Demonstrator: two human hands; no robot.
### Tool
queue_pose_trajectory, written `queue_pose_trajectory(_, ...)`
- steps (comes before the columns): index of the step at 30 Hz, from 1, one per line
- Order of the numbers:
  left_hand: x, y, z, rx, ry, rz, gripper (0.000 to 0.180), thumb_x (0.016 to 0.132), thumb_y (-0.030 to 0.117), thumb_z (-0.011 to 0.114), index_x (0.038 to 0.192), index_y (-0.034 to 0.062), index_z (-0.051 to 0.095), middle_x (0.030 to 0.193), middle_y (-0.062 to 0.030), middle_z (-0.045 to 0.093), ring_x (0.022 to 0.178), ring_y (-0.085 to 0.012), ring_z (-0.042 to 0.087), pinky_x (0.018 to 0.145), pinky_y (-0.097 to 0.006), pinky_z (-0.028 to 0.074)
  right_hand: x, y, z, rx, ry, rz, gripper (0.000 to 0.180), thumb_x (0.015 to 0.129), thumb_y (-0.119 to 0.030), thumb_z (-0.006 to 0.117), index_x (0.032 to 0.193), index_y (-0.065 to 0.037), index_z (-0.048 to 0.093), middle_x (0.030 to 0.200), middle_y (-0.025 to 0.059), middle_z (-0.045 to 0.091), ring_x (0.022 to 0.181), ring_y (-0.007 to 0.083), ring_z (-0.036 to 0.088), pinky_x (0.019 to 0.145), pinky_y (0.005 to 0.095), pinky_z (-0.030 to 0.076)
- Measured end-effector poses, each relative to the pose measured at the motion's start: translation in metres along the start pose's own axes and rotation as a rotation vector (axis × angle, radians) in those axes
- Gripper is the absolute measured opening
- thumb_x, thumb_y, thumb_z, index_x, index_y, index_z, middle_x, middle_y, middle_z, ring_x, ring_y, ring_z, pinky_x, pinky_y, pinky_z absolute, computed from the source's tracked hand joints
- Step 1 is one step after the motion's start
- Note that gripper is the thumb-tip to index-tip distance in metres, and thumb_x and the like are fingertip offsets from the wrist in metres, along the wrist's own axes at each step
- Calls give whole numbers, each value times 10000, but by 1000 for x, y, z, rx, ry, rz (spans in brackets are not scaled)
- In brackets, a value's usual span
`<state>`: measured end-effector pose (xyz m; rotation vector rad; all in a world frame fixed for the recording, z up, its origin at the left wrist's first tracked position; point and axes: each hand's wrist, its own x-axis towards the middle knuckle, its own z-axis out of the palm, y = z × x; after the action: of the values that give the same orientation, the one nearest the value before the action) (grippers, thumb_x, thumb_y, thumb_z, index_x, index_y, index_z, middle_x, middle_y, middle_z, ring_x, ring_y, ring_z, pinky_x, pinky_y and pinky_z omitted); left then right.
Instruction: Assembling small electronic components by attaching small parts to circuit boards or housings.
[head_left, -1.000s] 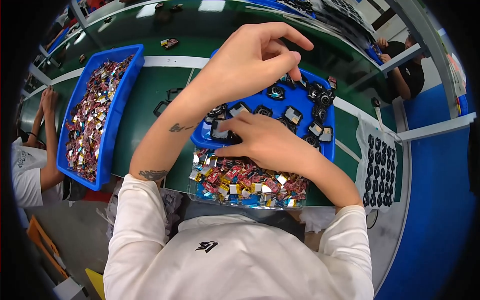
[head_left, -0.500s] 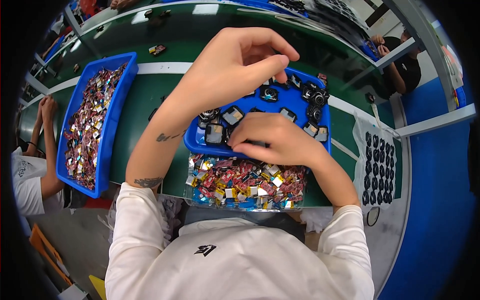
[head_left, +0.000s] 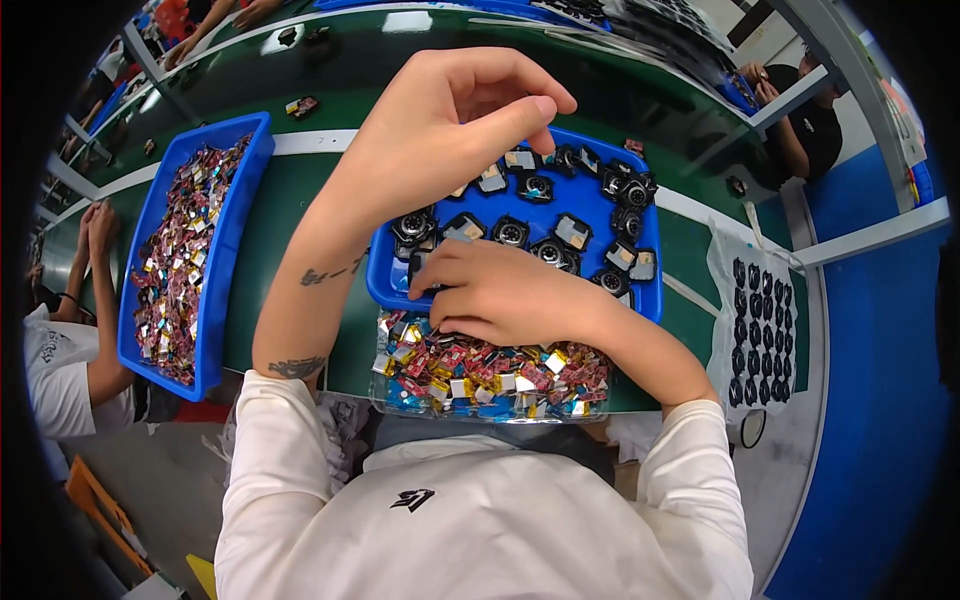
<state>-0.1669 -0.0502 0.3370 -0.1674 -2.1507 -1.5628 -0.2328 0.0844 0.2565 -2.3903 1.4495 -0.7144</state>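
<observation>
My left hand [head_left: 450,125] hovers above the blue tray [head_left: 390,292], its index finger and thumb curved with a gap between them. Nothing shows in it, though its other fingers are partly hidden. My right hand [head_left: 510,295] reaches over the tray's near left side. Its bent fingers are apart, and the fingertips are at a black square case [head_left: 418,263] that they partly cover. Black cases with round dial-like faces [head_left: 510,231] and open cases with pale insides [head_left: 572,231] lie about the tray.
Against the tray's near side stands a clear container [head_left: 375,390] of small red boards with silver and yellow parts. A long blue bin [head_left: 208,350] of similar parts is on the left. To the right, black pieces lie in rows on a white sheet [head_left: 722,300]. Other people sit nearby.
My right hand has moved left and a little nearer along the tray, uncovering several cases in the middle. My left hand has shifted slightly left.
</observation>
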Motion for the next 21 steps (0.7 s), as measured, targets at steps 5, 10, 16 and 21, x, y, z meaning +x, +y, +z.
queue_pose_trajectory(5,2,1,-2,-37,10,21,161,881,107,581,976,-11,636,806,-36,635,746,-78,597,655,-196,461,-1,-5,-24,555,192,222,127,817,-38,627,937,-25,663,794,60,661,712,137,629,643,244,494)
queue_pose_trajectory(10,-3,11,-9,63,112,15,139,862,77,597,965,-10,633,822,-20,634,737,-67,576,660,-201,460,-5,-4,-67,567,558,258,193,811,6,623,1004,21,637,850,80,661,755,106,634,674,224,510)
queue_pose_trajectory(16,-9,21,0,23,79,-72,165,768,68,698,858,-31,602,778,-47,639,713,-80,610,646,-194,476,-17,-5,-85,392,815,206,109,782,2,631,884,13,668,815,75,678,649,106,644,589,234,523)
queue_pose_trajectory(21,-5,12,11,45,98,-2,119,770,10,657,845,-9,567,783,-35,607,730,-83,601,670,-204,475,-17,5,-86,-156,870,22,126,744,18,637,861,-18,663,789,78,669,673,138,643,563,243,499)
